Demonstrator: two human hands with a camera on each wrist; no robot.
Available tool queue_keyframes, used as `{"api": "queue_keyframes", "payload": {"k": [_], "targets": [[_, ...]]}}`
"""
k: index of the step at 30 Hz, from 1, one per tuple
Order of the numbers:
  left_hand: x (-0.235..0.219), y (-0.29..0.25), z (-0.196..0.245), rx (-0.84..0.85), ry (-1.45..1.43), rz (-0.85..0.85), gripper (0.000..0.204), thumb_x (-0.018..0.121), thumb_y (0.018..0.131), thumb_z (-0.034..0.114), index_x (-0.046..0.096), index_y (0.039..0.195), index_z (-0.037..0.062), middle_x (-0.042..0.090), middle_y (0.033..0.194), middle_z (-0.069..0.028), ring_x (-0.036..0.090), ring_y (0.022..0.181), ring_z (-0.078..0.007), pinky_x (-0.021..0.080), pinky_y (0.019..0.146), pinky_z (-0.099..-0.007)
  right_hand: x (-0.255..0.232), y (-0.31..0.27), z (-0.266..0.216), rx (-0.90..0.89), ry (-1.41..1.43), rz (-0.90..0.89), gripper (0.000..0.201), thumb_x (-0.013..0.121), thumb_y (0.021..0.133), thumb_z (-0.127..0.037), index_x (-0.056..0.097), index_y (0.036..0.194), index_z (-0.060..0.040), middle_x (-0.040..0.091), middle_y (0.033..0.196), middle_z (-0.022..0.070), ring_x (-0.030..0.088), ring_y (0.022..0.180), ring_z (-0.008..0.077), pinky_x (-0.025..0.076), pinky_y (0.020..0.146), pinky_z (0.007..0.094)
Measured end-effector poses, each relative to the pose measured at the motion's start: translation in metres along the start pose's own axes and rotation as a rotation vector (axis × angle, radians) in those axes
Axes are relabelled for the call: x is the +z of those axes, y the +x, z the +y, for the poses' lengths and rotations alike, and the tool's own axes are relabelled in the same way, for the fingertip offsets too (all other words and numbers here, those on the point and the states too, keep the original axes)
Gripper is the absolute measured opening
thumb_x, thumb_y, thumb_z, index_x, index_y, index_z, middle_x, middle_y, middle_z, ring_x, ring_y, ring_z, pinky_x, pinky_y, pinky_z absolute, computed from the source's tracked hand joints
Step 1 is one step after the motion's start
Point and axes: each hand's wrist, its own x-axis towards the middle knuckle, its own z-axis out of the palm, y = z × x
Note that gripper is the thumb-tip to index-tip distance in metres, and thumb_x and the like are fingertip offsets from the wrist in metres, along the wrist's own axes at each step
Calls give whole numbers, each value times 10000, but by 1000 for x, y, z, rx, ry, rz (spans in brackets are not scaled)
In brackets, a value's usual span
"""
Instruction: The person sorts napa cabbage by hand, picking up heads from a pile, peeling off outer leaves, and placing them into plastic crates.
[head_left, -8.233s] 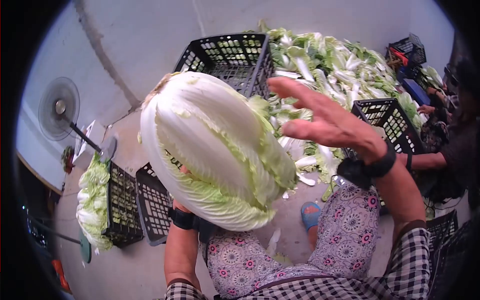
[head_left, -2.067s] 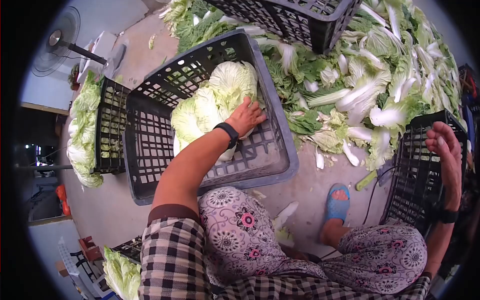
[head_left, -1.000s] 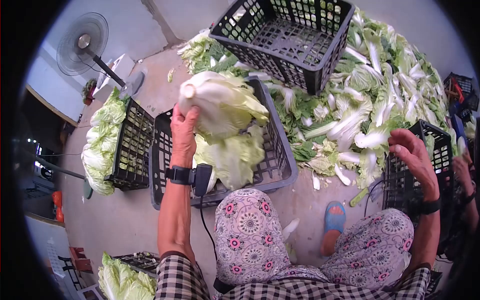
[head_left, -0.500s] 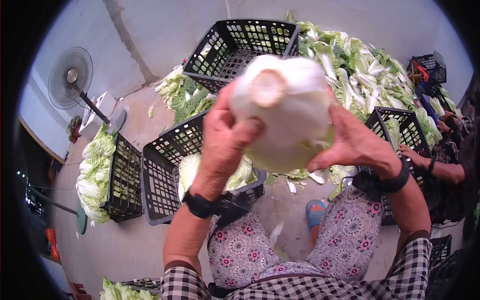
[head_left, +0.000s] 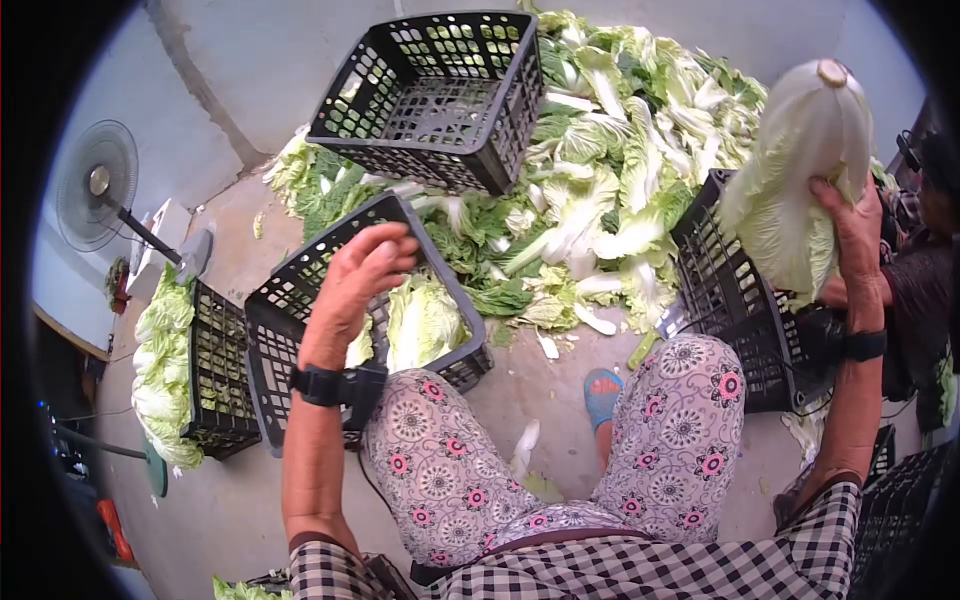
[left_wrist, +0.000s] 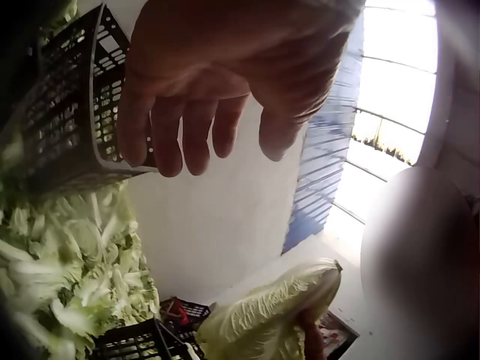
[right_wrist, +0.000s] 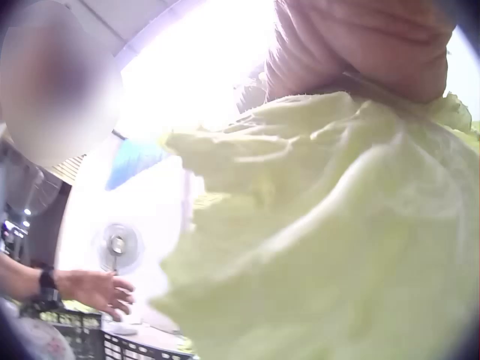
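My right hand [head_left: 852, 225] grips a large napa cabbage [head_left: 800, 170] near its middle, cut base up and leafy end down, over the black crate at the right. In the right wrist view the pale green leaves [right_wrist: 337, 225] fill most of the picture below the hand. My left hand [head_left: 355, 275] holds nothing; its fingers [left_wrist: 196, 142] are loosely bent in the air. It overlaps a grey-black crate [head_left: 275, 385] that holds cabbages, one cabbage [head_left: 425, 322] showing beside the wrist.
An upright black crate [head_left: 490, 165] stands before a heap of loose cabbage leaves [head_left: 650, 160]. Another black crate [head_left: 735, 300] is by my right knee, near a green-handled knife [head_left: 643, 348]. A full crate [head_left: 222, 370] and a fan [head_left: 98, 182] are left; another person [head_left: 925, 270] sits right.
The cabbage was lifted from the left crate by my left hand, then held in both hands. Now my right hand alone has carried it right, and my left hand has let go.
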Motion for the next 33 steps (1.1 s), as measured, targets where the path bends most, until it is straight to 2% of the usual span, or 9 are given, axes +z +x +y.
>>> {"api": "queue_keyframes", "payload": {"k": [6, 11, 17, 21, 24, 28, 29, 31, 33], "targets": [[-61, -4, -69, -248, -58, 149, 377, 562, 887, 309, 516, 1177, 73, 614, 1035, -55, 605, 879, -129, 499, 718, -273, -67, 5, 89, 85, -353, 30, 598, 740, 679, -141, 471, 1196, -5, 591, 1020, 74, 574, 876, 150, 478, 769, 275], [-90, -15, -108, -364, -48, 218, 366, 562, 884, 323, 530, 1157, 82, 617, 1004, -37, 602, 862, -123, 491, 688, -269, -72, -1, 123, 245, -727, -23, 568, 691, 660, -227, 516, 1146, 10, 609, 977, 99, 585, 836, 182, 464, 743, 300], [-115, -18, -138, -532, 139, 235, 347, 588, 854, 346, 553, 1127, 134, 611, 953, 12, 564, 796, -87, 463, 670, -272, -99, 17, 196, 452, -641, -113, 521, 666, 698, -264, 523, 1109, 24, 598, 957, 92, 570, 788, 163, 459, 708, 300], [-117, -9, -156, -558, 366, 150, 399, 626, 815, 329, 575, 1109, 62, 613, 942, -9, 559, 803, -106, 447, 685, -272, -105, 24, 215, 585, -524, -156, 567, 670, 707, -289, 517, 1145, 37, 581, 969, 68, 559, 812, 167, 447, 737, 298], [-120, 0, -163, -494, 469, -10, 429, 655, 797, 283, 582, 1095, -17, 630, 988, -99, 585, 896, -173, 466, 792, -300, -116, 41, 215, 480, -702, -175, 571, 680, 709, -297, 526, 1133, 54, 590, 993, 84, 553, 844, 196, 428, 786, 298], [-163, -1, -181, -576, 694, 112, 455, 661, 789, 264, 571, 1110, -46, 628, 1038, -161, 595, 948, -216, 459, 852, -316, -70, 38, 125, 573, -939, -136, 458, 714, 702, -263, 631, 979, 93, 641, 880, 143, 539, 743, 221, 430, 728, 346], [-182, -7, -194, -542, 827, 126, 481, 657, 785, 302, 569, 1096, -53, 629, 996, -163, 601, 913, -225, 496, 782, -318, -43, 26, 95, 595, -942, -32, 459, 716, 702, -258, 630, 974, 102, 640, 872, 146, 536, 745, 214, 435, 706, 334], [-199, -16, -199, -785, 846, 99, 502, 649, 775, 339, 567, 1068, -60, 622, 937, -167, 611, 845, -242, 532, 644, -352, -58, 26, 103, 606, -831, -73, 468, 715, 704, -253, 624, 993, 104, 640, 892, 154, 543, 753, 225, 439, 708, 336], [-203, -31, -207, -857, 808, 165, 505, 641, 770, 345, 562, 1053, -65, 613, 897, -160, 608, 779, -244, 517, 549, -369, -64, 31, 116, 616, -835, -91, 483, 714, 708, -252, 613, 1017, 105, 641, 912, 161, 554, 767, 231, 440, 718, 342]]}}
